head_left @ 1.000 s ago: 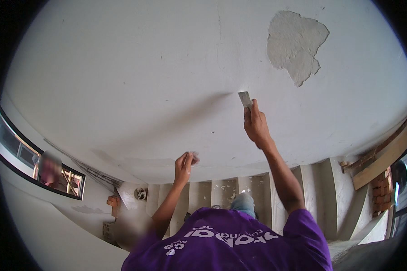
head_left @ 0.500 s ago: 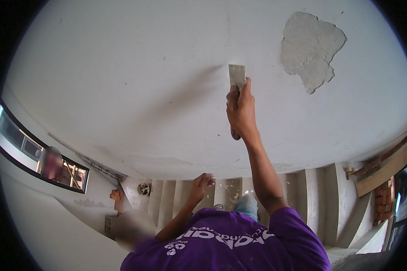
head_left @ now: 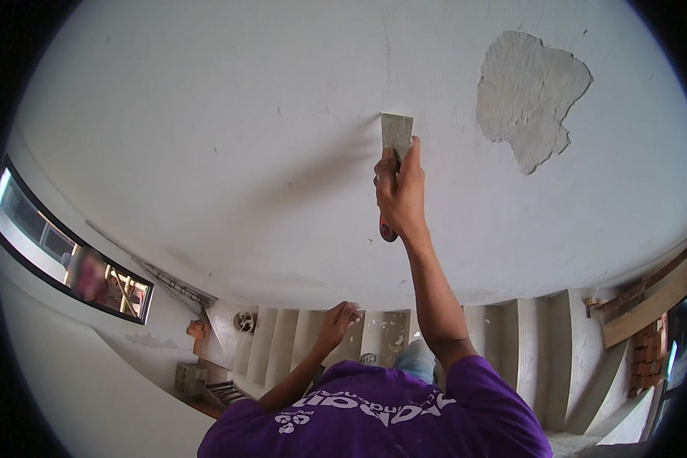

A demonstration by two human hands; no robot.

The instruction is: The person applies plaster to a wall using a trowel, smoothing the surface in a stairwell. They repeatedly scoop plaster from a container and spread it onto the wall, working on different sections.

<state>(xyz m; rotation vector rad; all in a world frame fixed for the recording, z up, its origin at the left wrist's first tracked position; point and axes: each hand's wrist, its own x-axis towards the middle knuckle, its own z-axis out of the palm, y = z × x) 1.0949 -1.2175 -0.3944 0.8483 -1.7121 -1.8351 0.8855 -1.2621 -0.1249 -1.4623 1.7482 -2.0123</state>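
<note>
My right hand [head_left: 401, 191] is closed around the red-and-black handle of a putty knife [head_left: 397, 133]. Its flat metal blade points up, with the top edge at or very close to the white wall [head_left: 168, 145]; contact is hard to tell. Just above the blade, a thin crack [head_left: 387, 57] runs up the wall. To the right of the knife is a bare grey patch [head_left: 528, 95] with ragged edges, where the surface layer is gone. Low down and away from the wall, my left hand [head_left: 339, 324] hangs with loosely bent fingers and no visible object in it.
Concrete steps [head_left: 504, 343] run along the wall's foot, with pale flakes scattered on some. A person [head_left: 88, 275] shows through the black-framed window [head_left: 38, 244] at left. Stacked bricks [head_left: 649, 355] and a wooden plank [head_left: 649, 301] lie at right. A ladder [head_left: 177, 282] is at lower left.
My right hand and the putty knife have shifted slightly left against the wall, blade still upward. The whole view has moved a little, so the wall patch sits lower. My left hand stays low.
</note>
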